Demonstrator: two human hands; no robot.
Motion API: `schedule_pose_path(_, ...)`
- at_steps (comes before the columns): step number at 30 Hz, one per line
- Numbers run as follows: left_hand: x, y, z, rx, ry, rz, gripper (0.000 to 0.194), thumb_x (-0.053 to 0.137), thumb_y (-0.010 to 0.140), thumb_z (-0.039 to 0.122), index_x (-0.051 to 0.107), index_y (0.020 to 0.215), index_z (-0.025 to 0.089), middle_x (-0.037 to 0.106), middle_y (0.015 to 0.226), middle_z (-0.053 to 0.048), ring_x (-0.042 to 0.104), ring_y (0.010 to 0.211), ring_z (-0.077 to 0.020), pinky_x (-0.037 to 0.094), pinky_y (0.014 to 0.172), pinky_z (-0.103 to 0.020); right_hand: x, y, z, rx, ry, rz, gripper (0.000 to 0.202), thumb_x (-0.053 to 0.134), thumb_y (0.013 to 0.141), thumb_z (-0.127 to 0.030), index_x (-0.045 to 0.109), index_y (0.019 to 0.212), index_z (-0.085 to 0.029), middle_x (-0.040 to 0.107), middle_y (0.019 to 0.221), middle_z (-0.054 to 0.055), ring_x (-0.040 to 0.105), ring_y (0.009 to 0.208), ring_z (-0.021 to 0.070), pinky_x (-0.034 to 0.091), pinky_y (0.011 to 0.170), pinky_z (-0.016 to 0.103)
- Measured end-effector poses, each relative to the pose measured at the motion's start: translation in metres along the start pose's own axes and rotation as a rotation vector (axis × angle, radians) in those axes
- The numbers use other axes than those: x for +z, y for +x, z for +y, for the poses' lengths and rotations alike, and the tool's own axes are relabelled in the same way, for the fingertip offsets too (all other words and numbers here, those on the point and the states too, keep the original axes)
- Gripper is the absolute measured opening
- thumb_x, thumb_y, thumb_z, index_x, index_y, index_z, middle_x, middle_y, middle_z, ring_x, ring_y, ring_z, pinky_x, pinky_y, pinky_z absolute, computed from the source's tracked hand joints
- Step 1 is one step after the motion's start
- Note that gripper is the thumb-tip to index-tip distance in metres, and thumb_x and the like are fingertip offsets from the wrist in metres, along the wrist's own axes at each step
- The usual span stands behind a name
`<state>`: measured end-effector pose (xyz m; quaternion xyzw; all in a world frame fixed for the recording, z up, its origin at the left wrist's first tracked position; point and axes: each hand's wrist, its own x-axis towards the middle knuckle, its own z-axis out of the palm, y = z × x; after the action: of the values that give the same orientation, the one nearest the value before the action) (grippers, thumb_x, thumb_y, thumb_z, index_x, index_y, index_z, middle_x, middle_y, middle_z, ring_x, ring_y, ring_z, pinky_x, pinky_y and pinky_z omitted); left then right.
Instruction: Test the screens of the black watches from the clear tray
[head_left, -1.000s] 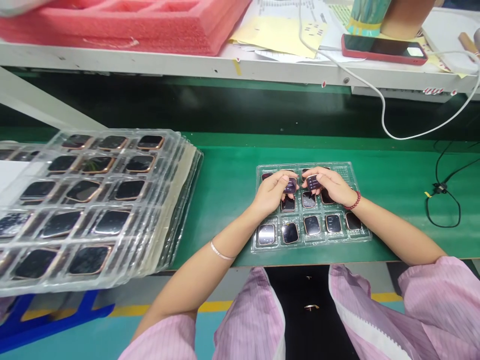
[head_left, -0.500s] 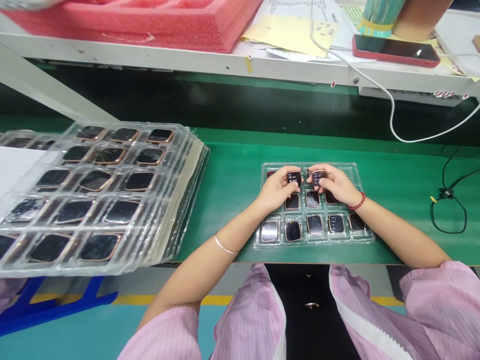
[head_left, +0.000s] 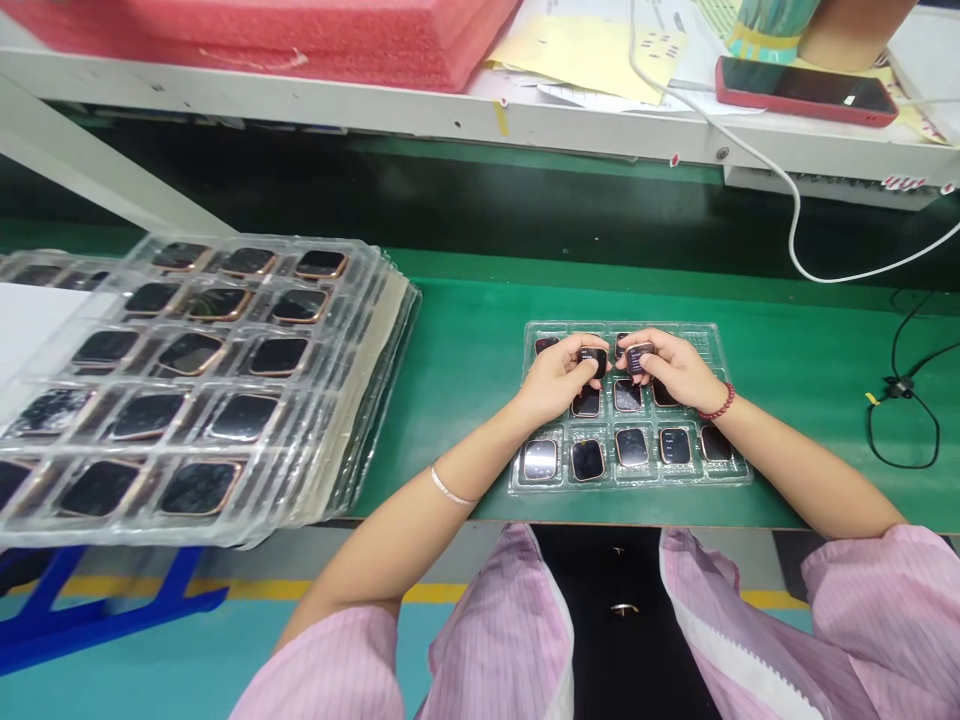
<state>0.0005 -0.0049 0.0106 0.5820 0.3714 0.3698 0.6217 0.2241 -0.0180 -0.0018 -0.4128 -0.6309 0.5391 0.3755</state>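
Note:
My left hand (head_left: 559,378) is closed around a square smartwatch (head_left: 592,360), its thumb resting on the lit screen. A second smartwatch (head_left: 639,358) is gripped in my right hand (head_left: 679,370), and that thumb also lies on its screen, which shows a list. Both watch bodies have no straps in sight and are held close together above a clear plastic tray (head_left: 517,478). In the tray's pockets lie several more watch bodies, among them one with a bright screen (head_left: 540,459) and one showing a list (head_left: 674,446). My hands hide part of the tray's back rows.
On the left of the green bench (head_left: 457,400) stands a tall stack of clear trays (head_left: 300,470) filled with watch bodies. A black cable (head_left: 900,388) lies at the right. The shelf (head_left: 420,118) above carries red foam (head_left: 360,45), papers and a phone (head_left: 806,90); a white cord (head_left: 793,225) hangs down.
My left thumb has moved up onto the screen of its watch. On the right-hand watch the list on the screen looks different. The view has shifted slightly.

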Motion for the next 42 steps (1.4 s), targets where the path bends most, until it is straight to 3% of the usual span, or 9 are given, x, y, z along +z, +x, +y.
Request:
schedule_pose_path(27, -0.0019, 0.001, -0.0055, -0.048, -0.023, 0.014, 0.023, 0.065, 0.081, 0.015, 0.064, 0.104, 0.015, 0.073, 0.086, -0.003, 0.065, 0.059, -0.0086, 0.047, 0.049, -0.018, 0.0015, 0.0004, -0.0016, 0.002, -0.014, -0.021, 0.025, 0.054, 0.096, -0.023, 0.062, 0.119, -0.018, 0.076, 0.1, 0.006, 0.068, 0.074, 0.0128, 0.06, 0.07, 0.029)
schedule_pose_path(37, 0.0018, 0.0007, -0.0064, -0.001, -0.033, 0.054, 0.033, 0.066, 0.072, 0.01, 0.064, 0.105, 0.014, 0.07, 0.09, -0.003, 0.067, 0.075, -0.013, 0.057, 0.072, -0.028, -0.0001, -0.0003, 0.0014, -0.055, -0.05, -0.04, 0.04, 0.053, 0.091, -0.017, 0.056, 0.131, -0.021, 0.073, 0.115, 0.008, 0.071, 0.084, 0.0157, 0.062, 0.071, 0.03)
schedule_pose_path(42, 0.0004, 0.0011, -0.0073, 0.027, -0.035, 0.05, 0.033, 0.069, 0.071, 0.011, 0.064, 0.104, 0.016, 0.07, 0.091, -0.003, 0.066, 0.078, -0.0137, 0.056, 0.074, -0.028, 0.0012, -0.0004, -0.0006, -0.119, -0.078, -0.078, 0.045, 0.06, 0.087, -0.017, 0.057, 0.132, -0.023, 0.072, 0.121, 0.009, 0.071, 0.108, 0.0224, 0.063, 0.087, 0.04)
